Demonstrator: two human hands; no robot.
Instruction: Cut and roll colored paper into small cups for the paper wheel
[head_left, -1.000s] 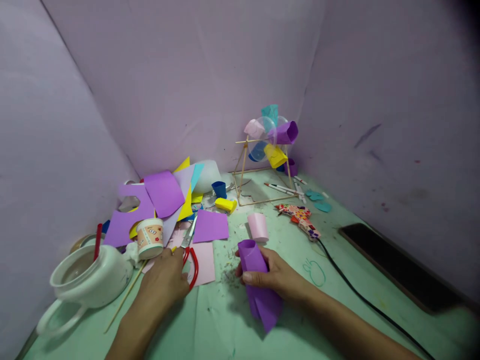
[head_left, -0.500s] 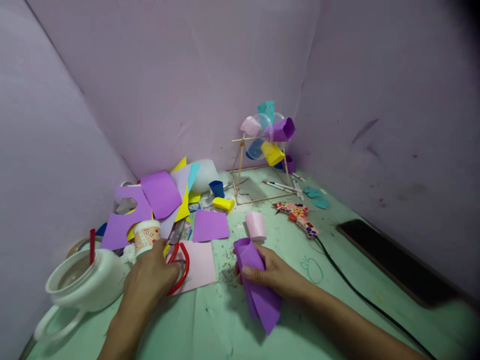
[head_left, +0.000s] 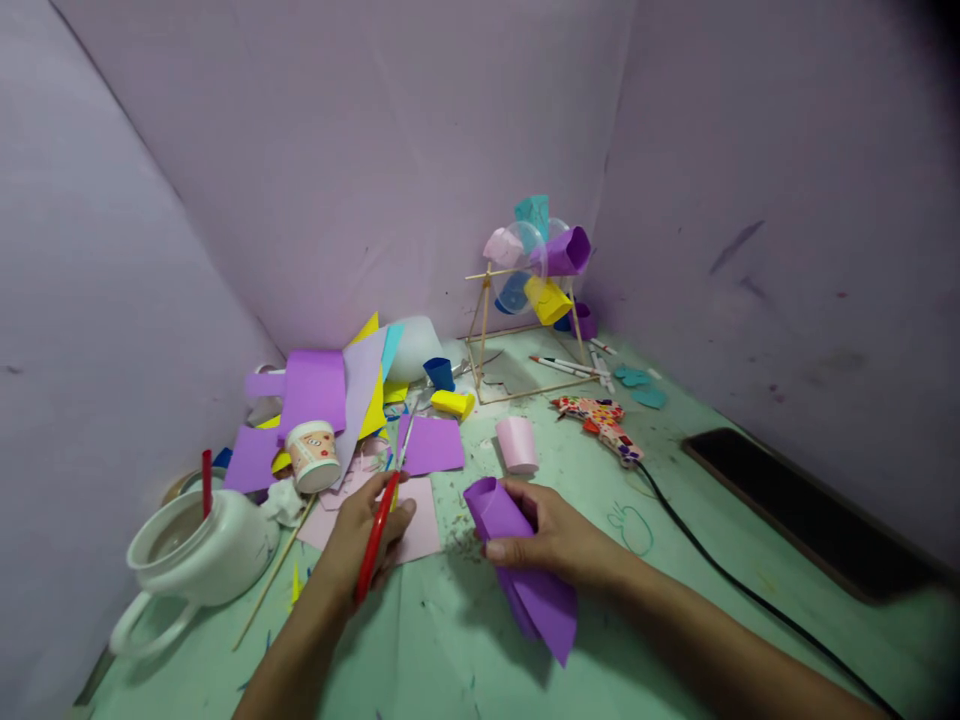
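Note:
My left hand [head_left: 375,530] is closed on red-handled scissors [head_left: 380,535], whose blades point up and away from me. My right hand [head_left: 551,535] grips a rolled piece of purple paper [head_left: 517,560], thumb on top, with one loose corner hanging toward me. Beneath the scissors lies a pink sheet [head_left: 420,520], partly covered by my left hand. A pink paper cup shape [head_left: 517,446] stands just beyond my right hand. Between the hands and the back wall lies a flat purple sheet [head_left: 433,445].
A stick frame [head_left: 484,340] holding coloured paper cups stands at the back. To the right are a patterned glue gun [head_left: 600,425] with a black cord and a dark phone [head_left: 795,510]. A white pot [head_left: 217,550] and a paper cup [head_left: 313,457] stand left.
My left hand has lifted the scissors off the pink sheet and moved right, turning the blades upward. The paper cup at left now leans differently. My right hand still holds the purple paper.

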